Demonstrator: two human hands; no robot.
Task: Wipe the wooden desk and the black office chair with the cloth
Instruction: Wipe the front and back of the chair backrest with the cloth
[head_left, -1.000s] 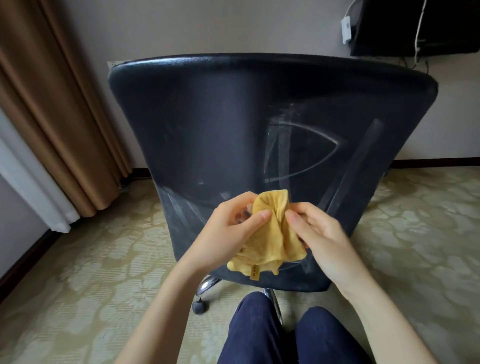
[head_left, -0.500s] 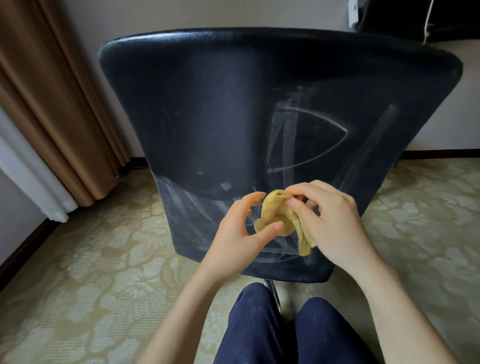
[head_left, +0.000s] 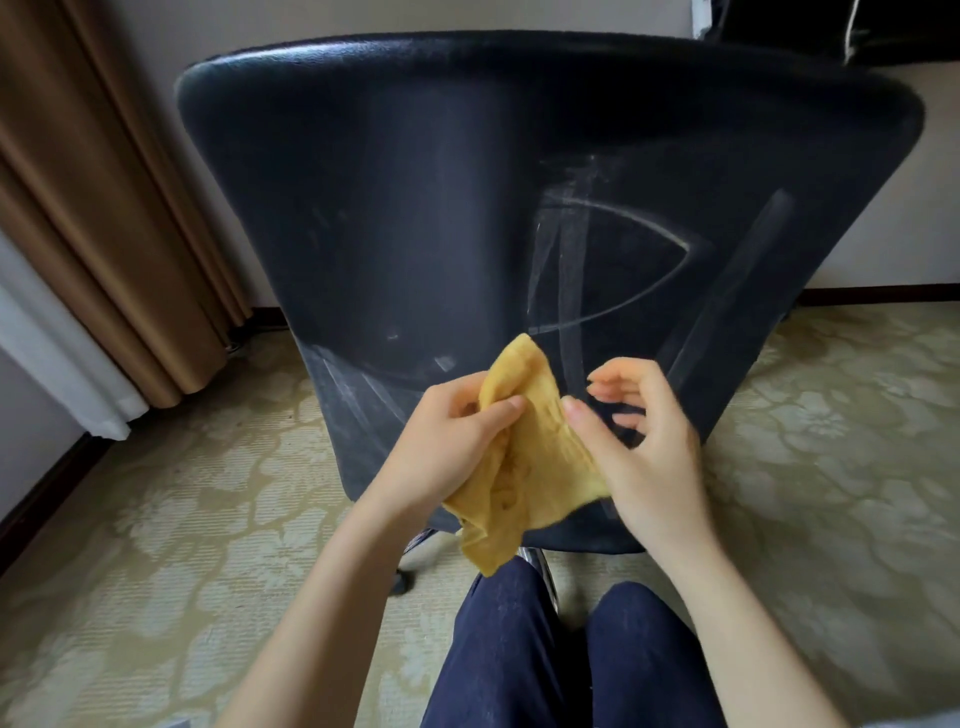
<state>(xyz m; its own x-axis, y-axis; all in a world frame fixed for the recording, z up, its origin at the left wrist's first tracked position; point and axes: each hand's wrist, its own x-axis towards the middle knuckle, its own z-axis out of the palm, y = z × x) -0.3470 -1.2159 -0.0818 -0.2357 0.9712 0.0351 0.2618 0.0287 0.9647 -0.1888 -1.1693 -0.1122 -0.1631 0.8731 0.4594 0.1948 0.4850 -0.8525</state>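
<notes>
The black office chair fills the middle of the view with its backrest facing me; pale wipe streaks run across its right half. I hold a crumpled yellow cloth in front of the backrest's lower edge. My left hand grips the cloth's left side, thumb on top. My right hand is at the cloth's right edge with its thumb resting on the fabric, while its fingers are spread and lifted off it. A corner of the cloth hangs down over my knees. The wooden desk is out of view.
Brown curtains and a white sheer hang at the left. Patterned beige carpet covers the floor. A chair caster sits under the backrest. My legs in dark trousers are below. A dark object with cables is at the top right.
The cloth has been unbunched and now hangs longer. My right hand's fingers have let go and spread, leaving only the thumb on the fabric. The view has shifted slightly.
</notes>
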